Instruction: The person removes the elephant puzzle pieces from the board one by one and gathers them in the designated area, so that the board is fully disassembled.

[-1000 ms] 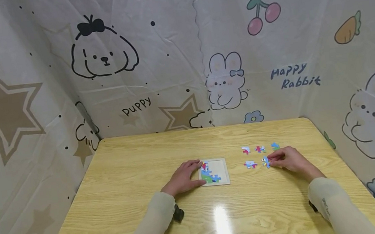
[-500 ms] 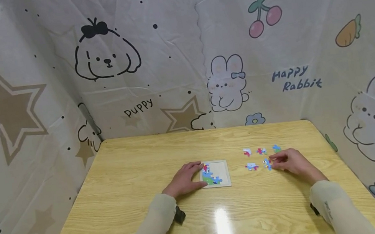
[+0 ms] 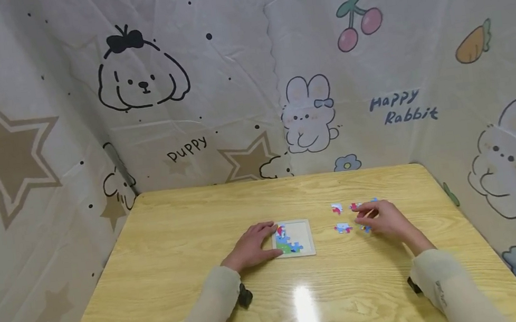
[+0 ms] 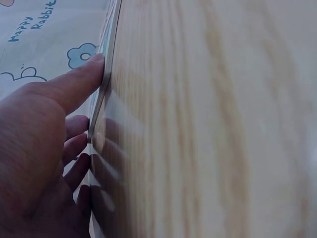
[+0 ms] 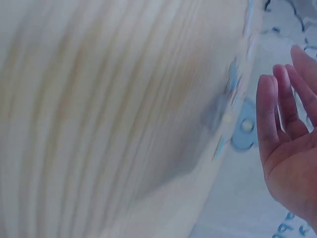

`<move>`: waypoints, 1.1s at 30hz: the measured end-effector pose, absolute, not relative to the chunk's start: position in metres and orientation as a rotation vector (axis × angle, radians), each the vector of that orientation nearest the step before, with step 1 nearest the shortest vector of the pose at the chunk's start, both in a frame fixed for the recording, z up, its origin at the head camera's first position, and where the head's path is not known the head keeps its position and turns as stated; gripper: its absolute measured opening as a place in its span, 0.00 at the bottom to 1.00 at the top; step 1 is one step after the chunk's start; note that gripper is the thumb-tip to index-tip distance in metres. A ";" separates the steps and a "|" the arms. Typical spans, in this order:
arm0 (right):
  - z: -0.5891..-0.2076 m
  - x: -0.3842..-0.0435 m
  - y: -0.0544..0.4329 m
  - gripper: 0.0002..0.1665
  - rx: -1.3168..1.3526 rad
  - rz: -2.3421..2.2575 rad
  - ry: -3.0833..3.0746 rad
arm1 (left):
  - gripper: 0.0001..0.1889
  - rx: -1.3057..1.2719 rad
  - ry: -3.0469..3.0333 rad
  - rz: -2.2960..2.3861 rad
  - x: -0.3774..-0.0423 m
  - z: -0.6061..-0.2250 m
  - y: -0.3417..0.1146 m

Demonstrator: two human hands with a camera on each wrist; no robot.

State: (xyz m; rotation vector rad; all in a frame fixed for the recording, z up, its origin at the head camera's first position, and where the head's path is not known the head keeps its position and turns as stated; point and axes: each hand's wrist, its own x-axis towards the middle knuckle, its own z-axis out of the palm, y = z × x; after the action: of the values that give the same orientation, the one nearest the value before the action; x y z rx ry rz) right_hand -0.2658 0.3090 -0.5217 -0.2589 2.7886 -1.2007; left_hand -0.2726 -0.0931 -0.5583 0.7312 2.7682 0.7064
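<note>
In the head view, my left hand rests at the left edge of a light square puzzle tray, its thumb near the front left corner and a fingertip near the back left corner. Joined blue, green and red jigsaw pieces fill the tray's left and near side. My right hand hovers over loose pieces to the right, with nothing seen between its fingers. Under its fingertips lies a partly hidden blue jigsaw piece. To its left is a white-and-red piece; the right wrist view shows extended fingers.
Behind these lie a white-and-red piece, a red-and-blue piece and a blue piece partly covered by the right hand. The wooden table ends at a printed curtain behind.
My right hand has let go of the blue jigsaw piece, which stays on the table, and has moved up and left over it. The left hand stays at the tray.
</note>
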 end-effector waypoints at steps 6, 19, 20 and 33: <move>-0.522 -0.264 0.269 0.21 -0.291 -1.330 2.674 | 0.41 0.691 2.763 0.693 -0.273 -0.559 -0.092; -0.537 -0.256 0.191 0.20 -0.459 -1.280 2.511 | 0.42 0.665 2.744 0.682 -0.274 -0.557 -0.090; -0.536 -0.256 0.186 0.19 -0.454 -1.264 2.518 | 0.42 0.667 2.744 0.685 -0.273 -0.556 -0.090; -0.538 -0.255 0.159 0.17 -0.365 -1.186 2.576 | 0.40 0.702 2.754 0.701 -0.272 -0.555 -0.090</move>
State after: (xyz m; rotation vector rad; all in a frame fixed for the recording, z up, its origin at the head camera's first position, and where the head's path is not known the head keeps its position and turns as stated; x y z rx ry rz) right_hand -0.2546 0.1589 -0.5384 -0.3649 2.5759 -1.1857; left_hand -0.2720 -0.0898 -0.5547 0.7024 2.7543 0.7014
